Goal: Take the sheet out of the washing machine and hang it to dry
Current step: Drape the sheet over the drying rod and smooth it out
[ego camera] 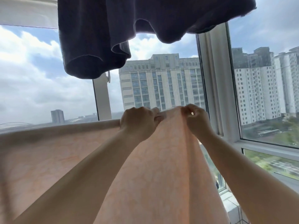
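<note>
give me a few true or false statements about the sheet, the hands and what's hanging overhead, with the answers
1. Both hands grip the top edge of the peach sheet. True: left hand and right hand pinch it close together.
2. The sheet is dark blue. False: it is pale peach; the dark garment hangs above.
3. The hands are raised in front of a window. True.
4. The right hand hangs free at the side. False: it holds the sheet.
5. Only open sky shows outside. False: tall buildings stand beyond the glass.
</note>
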